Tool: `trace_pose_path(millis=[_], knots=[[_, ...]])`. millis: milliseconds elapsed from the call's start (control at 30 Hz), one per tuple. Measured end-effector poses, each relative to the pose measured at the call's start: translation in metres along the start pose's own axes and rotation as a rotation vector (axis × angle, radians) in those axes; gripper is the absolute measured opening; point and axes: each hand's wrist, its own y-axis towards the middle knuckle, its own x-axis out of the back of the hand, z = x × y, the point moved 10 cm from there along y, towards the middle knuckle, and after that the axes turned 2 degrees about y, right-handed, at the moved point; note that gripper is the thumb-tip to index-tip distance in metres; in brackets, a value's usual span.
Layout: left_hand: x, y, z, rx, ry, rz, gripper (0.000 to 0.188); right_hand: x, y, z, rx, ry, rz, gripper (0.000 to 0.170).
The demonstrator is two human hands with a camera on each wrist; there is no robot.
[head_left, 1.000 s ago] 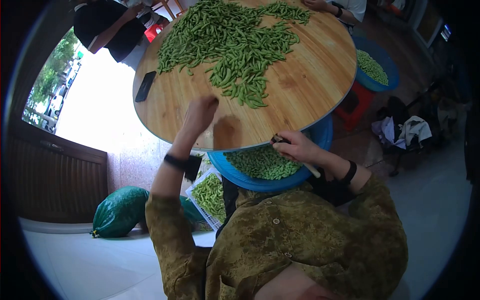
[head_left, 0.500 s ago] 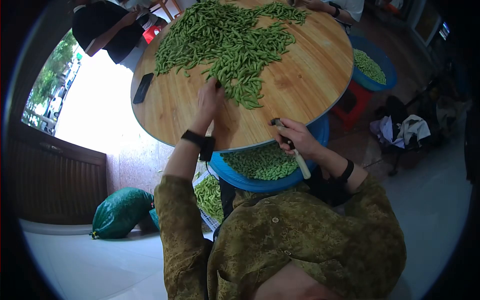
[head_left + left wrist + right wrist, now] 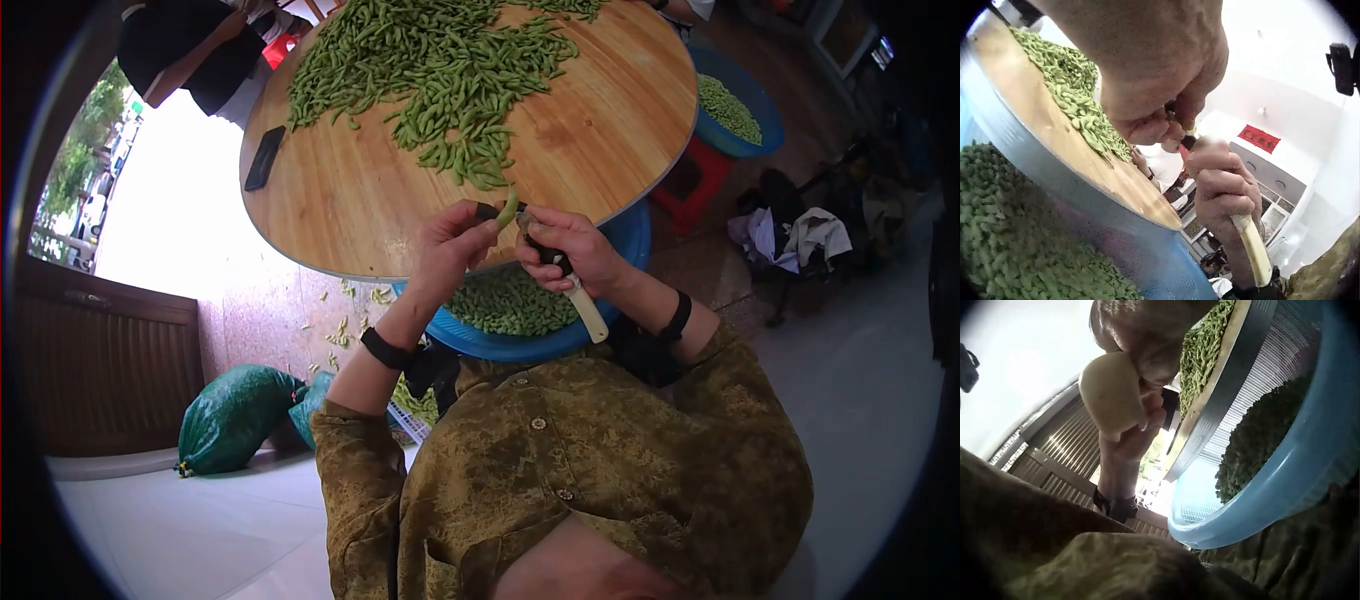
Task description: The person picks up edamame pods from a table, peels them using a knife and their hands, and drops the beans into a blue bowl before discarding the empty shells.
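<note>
In the head view, my left hand (image 3: 445, 252) pinches one green soybean pod (image 3: 510, 206) between thumb and fingers, over the table's near edge. Dark wrapping covers a fingertip of this hand. My right hand (image 3: 582, 246) grips a tool with a cream handle (image 3: 588, 314); its working end meets the pod and is mostly hidden by fingers. That handle (image 3: 1252, 250) sticks out below the right fist in the left wrist view. Under both hands sits a blue basin (image 3: 470, 350) holding shelled green beans (image 3: 515, 303). A large heap of pods (image 3: 440, 75) lies farther back on the table.
The round wooden table (image 3: 345, 215) bears a black phone (image 3: 264, 158) at left. Another blue basin of beans (image 3: 730, 110) stands on a red stool (image 3: 690, 195). Green sacks (image 3: 235, 420) and a white crate (image 3: 410, 422) of pods are on the floor. Other people are across the table.
My left hand reached forward to the heap, picked up a pod and came back to my right hand. The right hand lifted the tool and turned it upward beside the pod.
</note>
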Motion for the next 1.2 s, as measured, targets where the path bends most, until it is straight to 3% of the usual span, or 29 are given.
trace_pose_path(millis=[267,467,567,633,733,767,833,867,933,1033,1200], knots=[[0.001,-0.006,-0.002,-0.052,0.052,0.022,0.019,0.003,-0.002,-0.004,0.0,-0.067,-0.046,0.023],[0.005,-0.008,0.001,-0.12,0.118,-0.075,0.014,0.008,0.002,-0.007,0.029,-0.029,-0.144,0.023],[0.006,-0.005,0.017,-0.037,-0.054,-0.025,0.012,0.007,0.006,-0.009,-0.027,0.075,-0.1,0.023],[-0.006,-0.003,0.033,0.081,-0.456,0.093,0.012,0.003,0.006,-0.011,-0.058,0.136,-0.061,0.023],[-0.018,-0.006,0.037,0.146,-0.582,0.195,0.012,-0.006,0.004,-0.012,-0.056,0.211,0.012,0.019],[-0.017,-0.005,0.036,0.142,-0.583,0.193,0.012,-0.002,0.001,-0.008,-0.013,0.065,-0.042,0.018],[-0.009,-0.005,0.022,0.03,-0.193,0.136,0.014,0.005,-0.002,-0.004,0.025,-0.078,-0.097,0.017],[-0.014,-0.006,0.018,0.03,-0.196,0.131,0.014,0.011,-0.003,-0.004,0.023,-0.105,-0.131,0.016],[-0.011,-0.007,-0.005,-0.073,0.085,-0.069,0.014,0.015,-0.002,-0.007,0.02,-0.132,-0.161,0.016],[-0.008,-0.006,0.009,-0.04,-0.001,-0.108,0.014,0.011,-0.001,-0.013,0.009,-0.095,-0.15,0.016],[0.005,-0.006,0.017,-0.036,0.0,-0.136,0.011,0.023,-0.016,0.007,0.118,-0.422,-0.289,0.02]])
